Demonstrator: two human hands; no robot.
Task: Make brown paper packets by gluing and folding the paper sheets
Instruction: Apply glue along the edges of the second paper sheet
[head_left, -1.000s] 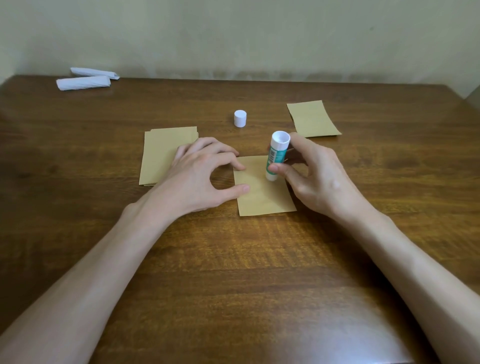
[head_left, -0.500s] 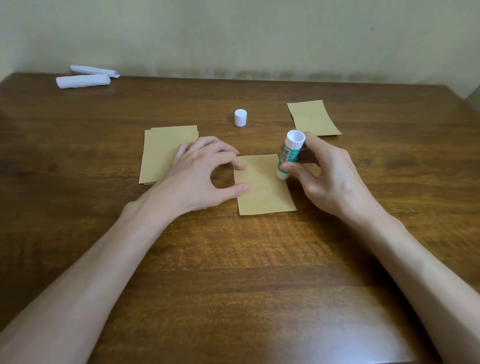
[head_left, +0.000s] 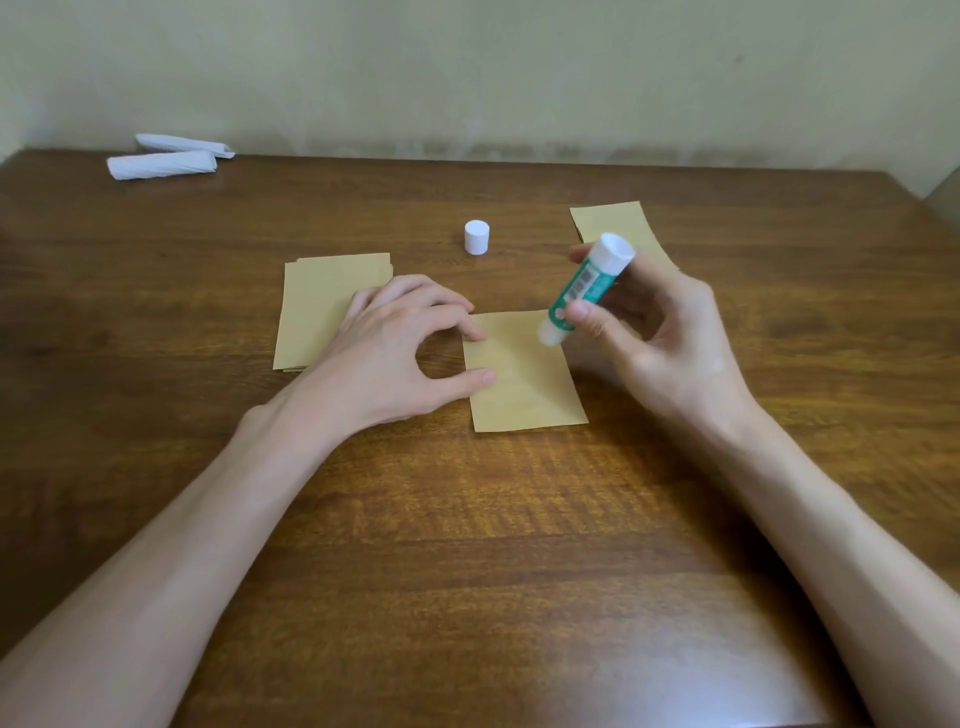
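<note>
Upper left of frame: two white rolled items (head_left: 161, 165) lie side by side near the far edge of the wooden table (head_left: 467, 545).

Left of centre: a stack of brown sheets (head_left: 322, 306) lies flat. The left hand (head_left: 384, 353) partly covers its right side. The hand is arched; its thumb and index fingertip press down on the left edge of the centre sheet (head_left: 524, 384), which lies flat at mid-frame.

Above centre: a white cap (head_left: 477, 237) stands alone on the table.

Right of centre: the right hand (head_left: 670, 343) pinches the glue stick (head_left: 584, 288) between thumb and fingers. The stick is tilted, its lower end over the sheet's upper right corner; contact cannot be determined.

Upper right: one more brown piece (head_left: 613, 223) lies flat, partly behind the stick.
</note>
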